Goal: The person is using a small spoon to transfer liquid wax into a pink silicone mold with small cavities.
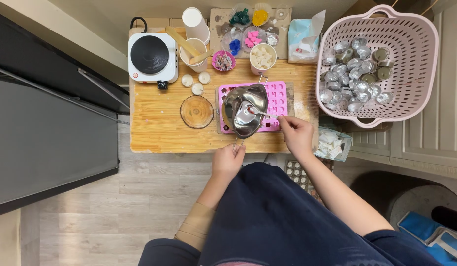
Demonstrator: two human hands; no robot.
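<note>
Left hand (227,160) closed on handle of steel melting pot (244,109), tilted over pink silicone mould (277,101) on worktop (154,128). Right hand (296,133) pinching spoon (253,114) inside pot. Risk: tilting too far, flooding cavities, spilling onto wood.

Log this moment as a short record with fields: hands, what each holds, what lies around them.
left hand: grips the handle of a small steel pouring pot, held over the mould
right hand: holds a thin utensil reaching into the pot
under the pot: pink silicone mould
surface: small wooden table
left of the mould: round clear dish, three small white candles, white hotplate
right of the table: pink basket of metal tealight cups
</note>
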